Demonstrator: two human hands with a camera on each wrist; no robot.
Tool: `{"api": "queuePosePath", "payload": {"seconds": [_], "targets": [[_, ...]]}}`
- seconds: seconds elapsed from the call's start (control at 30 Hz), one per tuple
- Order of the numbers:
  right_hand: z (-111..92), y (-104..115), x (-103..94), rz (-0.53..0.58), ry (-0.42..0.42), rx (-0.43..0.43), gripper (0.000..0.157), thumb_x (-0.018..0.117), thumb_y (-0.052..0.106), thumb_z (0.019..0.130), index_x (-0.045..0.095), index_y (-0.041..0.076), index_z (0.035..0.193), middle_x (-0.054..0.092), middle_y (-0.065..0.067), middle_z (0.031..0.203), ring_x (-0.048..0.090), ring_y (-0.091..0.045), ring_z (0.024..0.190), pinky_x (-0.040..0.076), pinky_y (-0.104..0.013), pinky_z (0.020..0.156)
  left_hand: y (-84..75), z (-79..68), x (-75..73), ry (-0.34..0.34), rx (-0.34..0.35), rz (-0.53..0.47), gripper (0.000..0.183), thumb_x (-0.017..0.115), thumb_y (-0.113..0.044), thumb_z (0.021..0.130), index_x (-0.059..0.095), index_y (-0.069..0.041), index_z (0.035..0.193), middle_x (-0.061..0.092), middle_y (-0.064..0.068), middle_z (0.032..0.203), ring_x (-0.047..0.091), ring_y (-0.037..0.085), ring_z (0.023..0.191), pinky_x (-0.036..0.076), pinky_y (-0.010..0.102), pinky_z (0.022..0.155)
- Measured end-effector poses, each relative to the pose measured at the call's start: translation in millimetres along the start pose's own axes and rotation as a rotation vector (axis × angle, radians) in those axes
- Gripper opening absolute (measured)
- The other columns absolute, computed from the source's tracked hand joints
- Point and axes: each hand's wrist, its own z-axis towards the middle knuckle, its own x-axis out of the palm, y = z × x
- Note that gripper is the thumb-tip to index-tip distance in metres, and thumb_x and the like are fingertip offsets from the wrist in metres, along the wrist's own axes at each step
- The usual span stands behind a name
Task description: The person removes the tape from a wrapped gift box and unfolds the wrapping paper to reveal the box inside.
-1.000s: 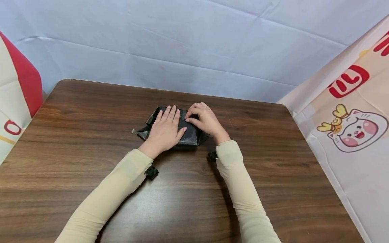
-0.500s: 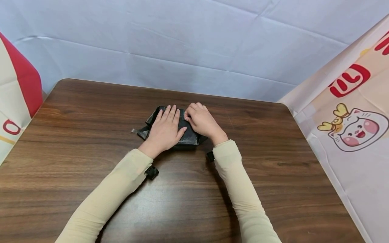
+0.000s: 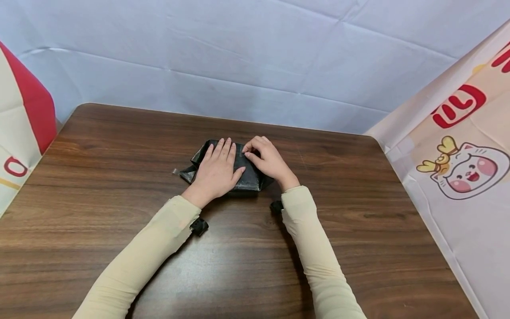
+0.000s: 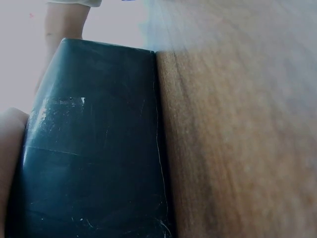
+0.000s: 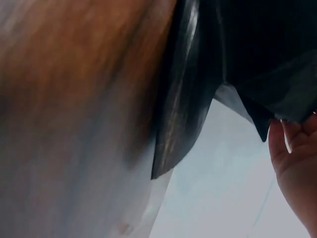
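A black plastic-wrapped parcel (image 3: 249, 180) lies on the table, with folded ends sticking out at its left and right. My left hand (image 3: 217, 173) rests flat on its top, fingers straight and pointing away. At the parcel's upper right, my right hand (image 3: 270, 161) has curled fingers, with thumb and fingertips pinching a small strip of clear tape (image 3: 241, 153). The left wrist view shows the parcel's smooth near side (image 4: 99, 148). In the right wrist view, a loose pointed flap (image 5: 181, 114) hangs at the parcel's end, and the right fingers (image 5: 277, 139) reach its top edge.
The brown wood-grain table (image 3: 358, 248) carries the parcel near its far edge. A bit of clear tape (image 3: 175, 172) shows beside the left folded end. Small black wrist cameras (image 3: 199, 227) sit under both sleeves. White sheeting (image 3: 239, 57) stands behind, and a printed cartoon sheet (image 3: 470, 173) on the right.
My right hand has turned over the tape, its fingers closing in and then spreading slightly again in the same spot. The left hand and the parcel have stayed still.
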Motion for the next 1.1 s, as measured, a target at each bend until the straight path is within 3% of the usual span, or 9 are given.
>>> {"api": "queuePosePath", "payload": {"seconds": [0.13,0.43,0.77,0.93,1.1], "targets": [[-2,-2,-2.0,0.033,-0.001,-0.029,0.006,0.064,0.009,0.09,0.065,0.006,0.096,0.057,-0.006,0.095,0.048,-0.021,0.091,0.041,-0.036,0.082,-0.7,0.0,0.0,0.002,-0.001,0.001,0.071,0.03,-0.048,0.101,0.015,0.0,0.15,0.009,0.018,0.156,0.004,0.031,0.143,0.004,0.047,0.114],[-1,-5,1.9,-0.038,-0.043,-0.11,0.005,0.065,0.011,0.09,0.065,0.007,0.087,0.057,-0.005,0.09,0.046,-0.021,0.085,0.038,-0.035,0.077,-1.5,0.6,-0.5,0.024,0.004,-0.001,0.071,0.028,-0.048,0.101,0.013,0.0,0.15,0.007,0.018,0.156,0.003,0.031,0.143,0.003,0.047,0.114],[5,0,1.8,-0.127,-0.032,-0.039,0.005,0.059,0.01,0.094,0.061,0.006,0.091,0.057,-0.007,0.091,0.046,-0.023,0.085,0.036,-0.038,0.081,0.8,3.0,-2.1,0.019,0.007,0.005,0.071,0.027,-0.049,0.101,0.012,0.0,0.15,0.006,0.018,0.156,0.001,0.031,0.143,0.002,0.047,0.114],[8,0,0.4,-0.073,-0.04,-0.001,0.006,0.058,0.01,0.094,0.061,0.005,0.093,0.057,-0.008,0.091,0.046,-0.023,0.085,0.035,-0.038,0.082,2.5,5.0,-4.9,-0.001,0.008,-0.005,0.071,0.028,-0.048,0.101,0.013,0.001,0.15,0.007,0.018,0.156,0.002,0.031,0.143,0.003,0.047,0.114],[4,-2,2.0,0.072,-0.039,0.045,0.006,0.059,0.01,0.094,0.061,0.004,0.095,0.056,-0.008,0.091,0.046,-0.023,0.086,0.038,-0.037,0.08,3.5,3.7,-2.2,-0.001,0.017,-0.01,0.071,0.029,-0.048,0.101,0.014,0.001,0.15,0.008,0.018,0.156,0.003,0.031,0.143,0.004,0.047,0.114]]}}
